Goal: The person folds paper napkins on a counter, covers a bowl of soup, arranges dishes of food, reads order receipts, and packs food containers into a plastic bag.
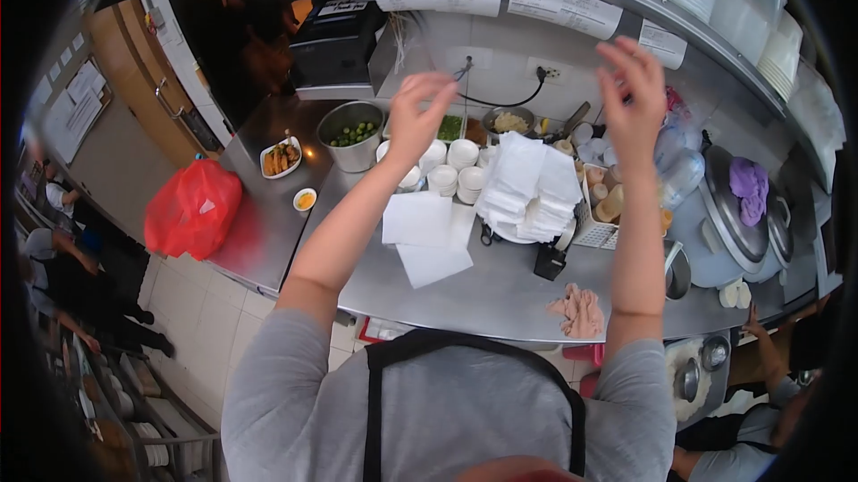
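1. The left hand [420, 116] is up over the back of the counter, blurred, its fingers loosely bent and thumb apart; nothing shows in its grasp.
2. The right hand [636, 98] is up too, fingers half curled and spread, with no held thing visible. In the view it overlaps the row of white printed paper slips [565, 13] hanging from the grey metal shelf edge; whether it touches them I cannot tell. A careless swipe there could tear or dislodge one.
3. A black power cable [502, 105] runs along the wall between the hands; hooked by a finger, it might pull from its socket.
4. Below, between the forearms, sits the tall, uneven stack of folded white paper [529, 183]. An elbow dropping inward could topple it onto the small white cups [444, 180] beside it.
5. Loose flat white sheets [433, 254] lie before the cups; a brushing sleeve could slide them forward.
6. The crumpled beige cloth [581, 310] rests near the front edge of the grey metal counter [393, 293], so a body leaning in might drag it off.
7. Farther left, the bulging red plastic bag [192, 209] sits by the counter's end; a passing bump could tip it.
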The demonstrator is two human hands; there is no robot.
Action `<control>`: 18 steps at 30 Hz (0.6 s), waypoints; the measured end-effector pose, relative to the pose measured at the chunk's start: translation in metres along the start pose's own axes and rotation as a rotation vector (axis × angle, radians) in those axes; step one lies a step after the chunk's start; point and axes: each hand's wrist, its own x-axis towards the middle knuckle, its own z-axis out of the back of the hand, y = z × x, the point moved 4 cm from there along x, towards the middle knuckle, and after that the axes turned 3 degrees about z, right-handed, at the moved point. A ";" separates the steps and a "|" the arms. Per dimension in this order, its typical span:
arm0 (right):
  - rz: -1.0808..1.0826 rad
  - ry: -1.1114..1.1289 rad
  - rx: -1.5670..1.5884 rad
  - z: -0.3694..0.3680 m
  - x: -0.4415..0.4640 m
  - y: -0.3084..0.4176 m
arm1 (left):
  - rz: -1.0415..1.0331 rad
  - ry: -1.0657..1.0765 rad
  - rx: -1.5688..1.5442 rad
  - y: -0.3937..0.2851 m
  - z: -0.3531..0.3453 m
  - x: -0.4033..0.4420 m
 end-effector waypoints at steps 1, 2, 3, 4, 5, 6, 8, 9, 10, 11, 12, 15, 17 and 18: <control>0.039 -0.072 -0.033 0.002 0.013 -0.004 | -0.002 0.019 -0.022 -0.002 -0.007 0.005; 0.079 -0.143 -0.062 0.003 0.026 -0.011 | 0.017 0.048 -0.052 -0.009 -0.010 0.009; 0.155 -0.212 -0.104 0.009 0.047 -0.012 | 0.037 0.073 -0.080 -0.014 -0.014 0.012; 0.231 -0.271 -0.123 0.006 0.063 -0.009 | 0.015 0.087 -0.056 -0.010 -0.010 0.009; 0.256 -0.287 -0.141 0.003 0.074 -0.019 | -0.021 0.114 -0.045 -0.009 -0.017 0.013; 0.282 -0.303 -0.151 -0.001 0.081 -0.027 | -0.014 0.078 -0.086 -0.007 -0.018 0.014; 0.287 -0.329 -0.083 -0.009 0.095 -0.029 | 0.023 0.044 -0.105 -0.003 -0.012 0.013; 0.303 -0.293 -0.134 -0.014 0.101 -0.039 | 0.051 0.049 -0.089 0.000 -0.007 0.015; 0.321 -0.261 -0.186 -0.019 0.107 -0.046 | 0.049 0.027 -0.090 0.007 -0.007 0.017; 0.332 -0.249 -0.147 -0.026 0.110 -0.045 | 0.045 0.009 -0.094 0.013 -0.005 0.018; 0.300 -0.181 -0.207 -0.034 0.111 -0.044 | 0.058 -0.013 -0.071 0.015 0.000 0.019; 0.297 -0.070 -0.272 -0.055 0.106 -0.048 | 0.106 0.018 -0.116 0.008 0.008 0.022; 0.284 -0.061 -0.278 -0.062 0.104 -0.054 | 0.097 -0.018 -0.196 0.008 0.014 0.024; 0.286 -0.056 -0.271 -0.065 0.107 -0.055 | 0.102 -0.025 -0.192 0.013 0.014 0.025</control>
